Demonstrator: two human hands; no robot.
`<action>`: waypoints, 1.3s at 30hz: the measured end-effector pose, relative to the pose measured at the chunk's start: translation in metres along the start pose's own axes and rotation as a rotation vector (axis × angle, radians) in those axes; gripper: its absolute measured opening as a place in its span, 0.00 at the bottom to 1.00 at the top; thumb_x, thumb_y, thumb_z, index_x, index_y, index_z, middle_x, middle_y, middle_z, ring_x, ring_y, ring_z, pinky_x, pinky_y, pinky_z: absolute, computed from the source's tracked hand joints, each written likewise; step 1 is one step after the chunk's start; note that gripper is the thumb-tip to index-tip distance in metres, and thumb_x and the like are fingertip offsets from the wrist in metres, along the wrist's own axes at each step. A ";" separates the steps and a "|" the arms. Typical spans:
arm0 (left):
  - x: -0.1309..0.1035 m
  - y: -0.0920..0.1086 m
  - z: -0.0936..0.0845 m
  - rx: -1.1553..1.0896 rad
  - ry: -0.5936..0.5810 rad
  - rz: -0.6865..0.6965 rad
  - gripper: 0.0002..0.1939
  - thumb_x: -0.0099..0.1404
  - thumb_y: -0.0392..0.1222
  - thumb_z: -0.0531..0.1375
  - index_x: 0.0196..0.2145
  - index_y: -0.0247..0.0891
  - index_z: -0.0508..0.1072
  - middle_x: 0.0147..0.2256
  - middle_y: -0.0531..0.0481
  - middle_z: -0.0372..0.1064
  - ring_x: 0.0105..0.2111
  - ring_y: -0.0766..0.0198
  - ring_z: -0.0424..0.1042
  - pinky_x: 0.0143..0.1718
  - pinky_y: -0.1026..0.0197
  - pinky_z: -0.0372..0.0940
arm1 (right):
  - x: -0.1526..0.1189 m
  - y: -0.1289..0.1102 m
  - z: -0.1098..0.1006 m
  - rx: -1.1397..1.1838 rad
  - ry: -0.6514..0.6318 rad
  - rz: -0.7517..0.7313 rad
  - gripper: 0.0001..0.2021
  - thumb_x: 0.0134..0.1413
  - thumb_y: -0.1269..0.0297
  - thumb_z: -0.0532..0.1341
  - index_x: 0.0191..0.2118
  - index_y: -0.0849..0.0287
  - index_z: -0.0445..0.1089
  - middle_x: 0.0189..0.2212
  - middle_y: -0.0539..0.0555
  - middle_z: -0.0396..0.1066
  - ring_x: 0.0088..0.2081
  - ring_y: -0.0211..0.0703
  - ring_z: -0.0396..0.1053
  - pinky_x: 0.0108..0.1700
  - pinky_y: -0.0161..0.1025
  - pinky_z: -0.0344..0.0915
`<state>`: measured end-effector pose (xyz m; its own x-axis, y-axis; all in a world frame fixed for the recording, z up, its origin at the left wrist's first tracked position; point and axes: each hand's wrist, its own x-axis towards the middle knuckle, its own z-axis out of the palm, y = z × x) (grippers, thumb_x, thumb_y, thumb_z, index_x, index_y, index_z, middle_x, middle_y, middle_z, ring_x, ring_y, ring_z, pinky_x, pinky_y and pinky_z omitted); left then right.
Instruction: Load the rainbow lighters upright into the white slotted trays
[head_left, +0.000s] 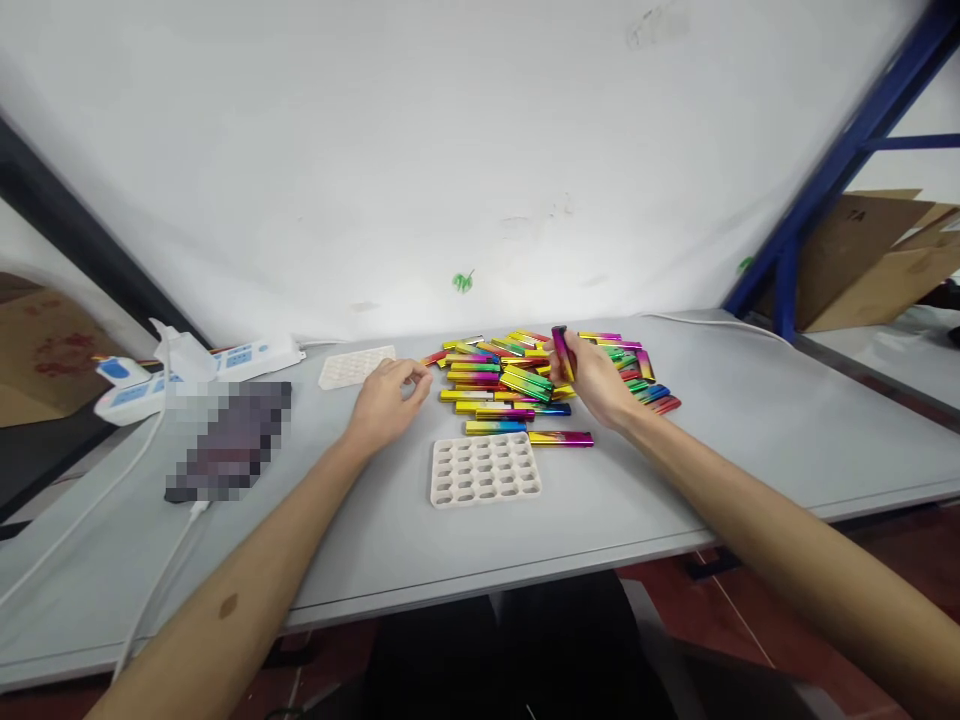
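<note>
My right hand [592, 380] grips a slim, glossy purple-and-gold bar [563, 354], held tilted up above the right part of a pile. The pile [495, 382] is made of several shiny metallic bars in yellow, green, blue, red and purple, lying loosely across one another. At the pile's left edge, my left hand [390, 400] hovers with curled fingers, thumb and index tip close together, and nothing shows in them. In front of the pile lies a white moulded tray [486, 470] with rows of hollows. No bars lie in its hollows.
A second white tray [356, 367] lies at the back left. Further left are a white power strip [202, 372], a blurred dark device [232, 445] and white cables. A white wall [450, 180] rises behind the table. Cardboard boxes [862, 260] stand beyond the blue frame [786, 270].
</note>
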<state>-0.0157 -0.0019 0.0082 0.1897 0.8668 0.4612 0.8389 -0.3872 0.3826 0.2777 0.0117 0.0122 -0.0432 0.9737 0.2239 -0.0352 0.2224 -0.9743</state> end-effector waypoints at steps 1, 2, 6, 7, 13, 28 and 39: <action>0.000 0.001 -0.002 -0.001 -0.018 -0.002 0.11 0.69 0.45 0.54 0.37 0.39 0.73 0.35 0.48 0.75 0.40 0.57 0.70 0.44 0.55 0.64 | 0.000 -0.003 -0.002 -0.075 -0.015 -0.037 0.21 0.59 0.43 0.58 0.31 0.58 0.69 0.27 0.50 0.68 0.29 0.37 0.64 0.32 0.35 0.62; -0.001 0.003 -0.004 -0.010 -0.044 -0.004 0.10 0.68 0.45 0.54 0.36 0.39 0.74 0.34 0.49 0.75 0.37 0.58 0.70 0.42 0.57 0.64 | -0.002 -0.006 -0.003 -0.147 -0.040 -0.067 0.20 0.58 0.44 0.60 0.32 0.58 0.71 0.30 0.51 0.71 0.32 0.38 0.66 0.36 0.35 0.63; -0.003 0.005 -0.022 -0.109 -0.246 0.014 0.12 0.66 0.48 0.56 0.36 0.41 0.76 0.31 0.53 0.74 0.30 0.63 0.66 0.35 0.61 0.61 | -0.011 -0.021 -0.003 -0.293 -0.192 -0.120 0.16 0.53 0.49 0.67 0.36 0.58 0.73 0.35 0.51 0.72 0.34 0.38 0.65 0.37 0.37 0.61; -0.003 0.005 -0.027 -0.128 -0.318 0.029 0.13 0.67 0.50 0.56 0.37 0.42 0.76 0.32 0.53 0.74 0.31 0.63 0.67 0.36 0.61 0.62 | -0.013 -0.025 0.000 -0.286 -0.236 -0.122 0.15 0.53 0.51 0.68 0.35 0.58 0.72 0.34 0.50 0.71 0.34 0.38 0.65 0.37 0.37 0.61; -0.007 0.015 -0.047 -0.185 -0.671 0.090 0.16 0.63 0.54 0.60 0.46 0.47 0.77 0.43 0.53 0.75 0.42 0.59 0.71 0.42 0.61 0.64 | -0.021 -0.037 0.040 -0.259 -0.416 -0.088 0.16 0.51 0.53 0.69 0.39 0.57 0.68 0.26 0.47 0.68 0.29 0.38 0.66 0.34 0.39 0.62; -0.021 0.020 -0.034 -0.122 -0.576 0.135 0.15 0.62 0.55 0.61 0.38 0.41 0.72 0.34 0.51 0.70 0.33 0.59 0.68 0.33 0.59 0.60 | -0.027 -0.025 0.098 -0.623 -0.602 -0.280 0.15 0.53 0.56 0.68 0.30 0.55 0.62 0.26 0.49 0.70 0.28 0.41 0.66 0.29 0.37 0.57; -0.021 0.025 -0.032 -0.043 -0.543 0.151 0.13 0.62 0.53 0.61 0.31 0.41 0.67 0.33 0.50 0.71 0.34 0.57 0.70 0.32 0.59 0.60 | -0.041 -0.048 0.009 -1.072 -0.425 -0.249 0.16 0.63 0.47 0.58 0.34 0.54 0.72 0.34 0.54 0.76 0.34 0.47 0.70 0.35 0.42 0.59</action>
<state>-0.0153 -0.0397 0.0340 0.5507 0.8338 0.0397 0.7629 -0.5220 0.3814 0.2726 -0.0393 0.0504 -0.4900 0.8476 0.2037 0.7582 0.5297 -0.3802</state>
